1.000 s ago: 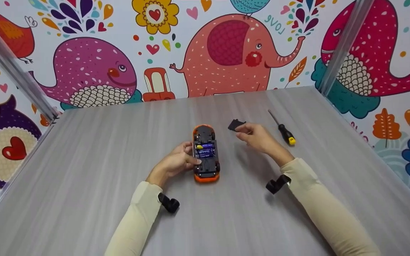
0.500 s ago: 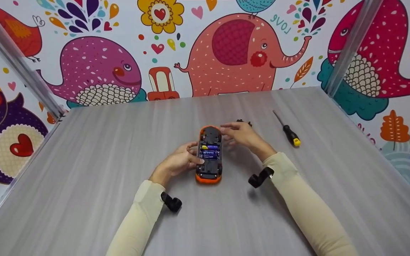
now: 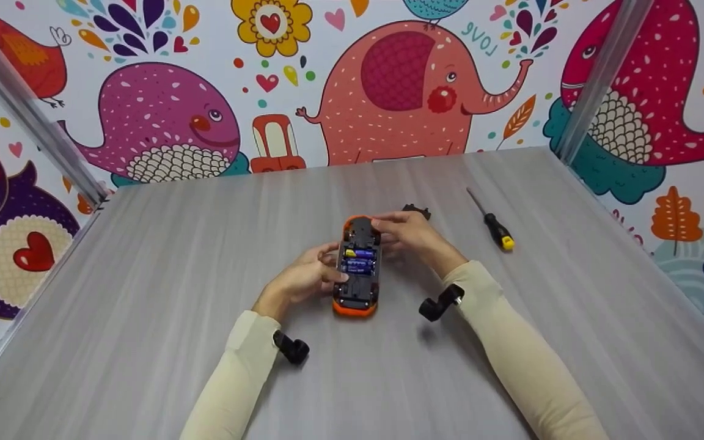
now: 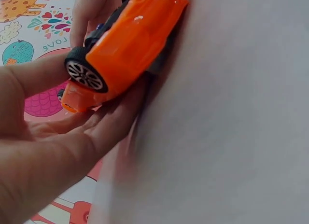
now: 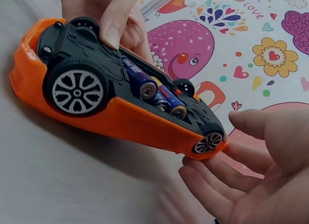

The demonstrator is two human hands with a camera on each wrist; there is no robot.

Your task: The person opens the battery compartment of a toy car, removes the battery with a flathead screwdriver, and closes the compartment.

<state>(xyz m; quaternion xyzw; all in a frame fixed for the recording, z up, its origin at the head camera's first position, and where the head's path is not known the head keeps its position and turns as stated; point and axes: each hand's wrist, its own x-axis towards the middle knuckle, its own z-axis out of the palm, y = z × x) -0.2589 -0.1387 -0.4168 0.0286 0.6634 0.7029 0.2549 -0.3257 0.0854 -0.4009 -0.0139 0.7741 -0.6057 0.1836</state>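
An orange toy car (image 3: 355,305) is held upside down, its black underside facing up. Blue batteries (image 5: 166,101) lie in its uncovered battery compartment. My left hand (image 3: 304,274) grips the car's left side, with the thumb on the black underside and the fingers beneath the orange body (image 4: 128,45). At the far end, my right hand (image 3: 416,235) touches the car. In the right wrist view its fingers (image 5: 217,178) reach to the orange end below a wheel, while the thumb (image 5: 248,125) stands apart from the car.
A black battery cover (image 3: 417,211) lies on the grey table (image 3: 217,220) just beyond the right hand, partly hidden by it. Farther right is a screwdriver (image 3: 498,232) with a black and yellow handle. Patterned walls (image 3: 291,79) enclose the table's back and sides.
My right hand has let go of the battery cover, leaving it on the table, and moved left to the car's far end. The left hand keeps its hold on the car.
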